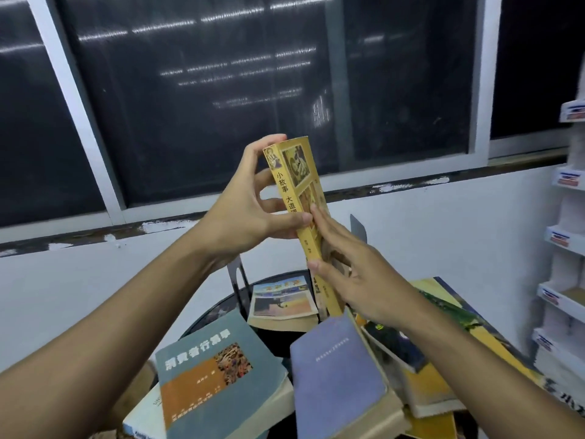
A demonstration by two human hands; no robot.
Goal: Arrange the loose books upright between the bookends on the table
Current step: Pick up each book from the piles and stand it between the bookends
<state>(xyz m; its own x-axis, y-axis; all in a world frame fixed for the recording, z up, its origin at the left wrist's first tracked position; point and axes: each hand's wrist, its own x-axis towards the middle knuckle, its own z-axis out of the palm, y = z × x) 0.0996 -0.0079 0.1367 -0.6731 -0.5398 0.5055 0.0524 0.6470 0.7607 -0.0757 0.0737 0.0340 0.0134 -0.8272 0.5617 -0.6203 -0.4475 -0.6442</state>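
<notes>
I hold a yellow book [292, 188] upright in the air above the small round black table [221, 307], its spine facing me. My left hand [250, 204] grips its upper half from the left. My right hand [357, 274] grips its lower half from the right. Two metal bookends stand on the table: one bookend [238, 274] at the left behind my left wrist, the other bookend [358, 228] at the right behind my right hand. Loose books lie flat below: a teal and orange book [215, 372], a lavender book [335, 378] and a picture-cover book [283, 299] between the bookends.
More yellow and dark books [421, 372] are piled at the table's right side under my right forearm. A white wall with dark windows [221, 90] stands behind. White shelves [566, 236] run along the right edge.
</notes>
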